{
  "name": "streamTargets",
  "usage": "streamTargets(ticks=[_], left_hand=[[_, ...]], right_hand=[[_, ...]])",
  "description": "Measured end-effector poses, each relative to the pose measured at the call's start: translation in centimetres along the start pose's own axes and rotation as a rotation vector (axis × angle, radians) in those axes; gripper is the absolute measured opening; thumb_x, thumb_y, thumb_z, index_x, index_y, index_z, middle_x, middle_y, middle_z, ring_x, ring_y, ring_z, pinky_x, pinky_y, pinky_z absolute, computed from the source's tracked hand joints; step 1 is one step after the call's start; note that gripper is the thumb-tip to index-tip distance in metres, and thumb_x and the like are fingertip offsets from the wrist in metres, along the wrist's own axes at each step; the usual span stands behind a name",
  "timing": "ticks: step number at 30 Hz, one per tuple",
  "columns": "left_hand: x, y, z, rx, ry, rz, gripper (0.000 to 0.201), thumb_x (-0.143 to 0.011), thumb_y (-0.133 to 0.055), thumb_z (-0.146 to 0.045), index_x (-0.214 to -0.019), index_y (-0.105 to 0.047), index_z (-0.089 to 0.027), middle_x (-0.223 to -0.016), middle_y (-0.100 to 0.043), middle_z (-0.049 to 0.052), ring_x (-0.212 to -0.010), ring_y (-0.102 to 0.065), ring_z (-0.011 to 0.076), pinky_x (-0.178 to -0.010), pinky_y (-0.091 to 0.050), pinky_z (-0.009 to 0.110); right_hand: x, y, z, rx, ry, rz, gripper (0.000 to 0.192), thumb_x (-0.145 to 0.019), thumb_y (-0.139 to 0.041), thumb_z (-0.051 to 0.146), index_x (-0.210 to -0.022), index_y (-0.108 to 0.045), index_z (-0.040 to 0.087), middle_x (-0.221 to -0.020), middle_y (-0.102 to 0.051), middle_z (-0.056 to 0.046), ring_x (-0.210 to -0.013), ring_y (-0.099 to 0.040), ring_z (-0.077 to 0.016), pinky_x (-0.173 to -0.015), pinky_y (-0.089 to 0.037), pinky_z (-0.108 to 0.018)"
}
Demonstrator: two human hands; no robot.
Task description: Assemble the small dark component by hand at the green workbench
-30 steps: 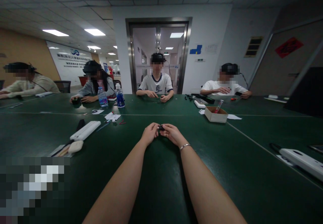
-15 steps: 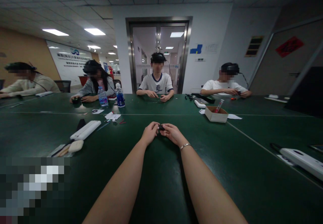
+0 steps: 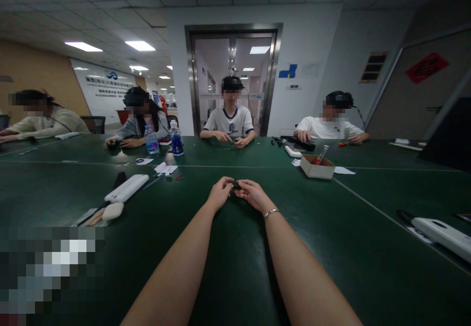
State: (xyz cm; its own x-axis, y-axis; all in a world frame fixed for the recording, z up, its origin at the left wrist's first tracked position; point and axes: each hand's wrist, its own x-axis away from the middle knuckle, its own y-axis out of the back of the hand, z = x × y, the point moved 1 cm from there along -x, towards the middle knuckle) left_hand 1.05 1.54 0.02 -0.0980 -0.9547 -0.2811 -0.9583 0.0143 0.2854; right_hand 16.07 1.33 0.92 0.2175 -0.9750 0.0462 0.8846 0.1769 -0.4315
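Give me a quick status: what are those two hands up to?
Left hand and right hand together, pinching a small dark part between fingertips. Part too small to identify. Held just above the green table. Nothing in the way.

Bare forearms, no sleeves; silver bracelet (image 3: 271, 213) on right wrist
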Motion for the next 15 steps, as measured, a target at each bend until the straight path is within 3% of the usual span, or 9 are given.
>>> streamTargets(ticks=[7,15], left_hand=[[-0.05,-0.07,0.07,0.007,-0.035,-0.041,0.026,-0.078,-0.053,-0.024,-0.102,-0.060,-0.017,-0.090,-0.058,0.005,-0.063,-0.053,0.0096,-0.057,-0.046,0.021],[-0.24,0.02,0.53,-0.017,-0.055,-0.054,0.029,-0.073,-0.059,-0.023,-0.102,-0.061,-0.019,-0.086,-0.059,0.003,-0.061,-0.053,0.0089,-0.060,-0.046,0.022]], right_hand=[[0.03,-0.04,-0.01,-0.003,0.005,-0.004,0.005,-0.080,-0.062,0.008,-0.083,-0.060,0.012,-0.073,-0.066,-0.005,-0.059,-0.066,-0.0141,-0.057,-0.056,-0.024],[0.02,-0.01,-0.02,0.003,0.012,-0.001,0.005,-0.080,-0.063,0.008,-0.084,-0.060,0.011,-0.073,-0.066,-0.007,-0.060,-0.066,-0.0151,-0.057,-0.056,-0.025]])
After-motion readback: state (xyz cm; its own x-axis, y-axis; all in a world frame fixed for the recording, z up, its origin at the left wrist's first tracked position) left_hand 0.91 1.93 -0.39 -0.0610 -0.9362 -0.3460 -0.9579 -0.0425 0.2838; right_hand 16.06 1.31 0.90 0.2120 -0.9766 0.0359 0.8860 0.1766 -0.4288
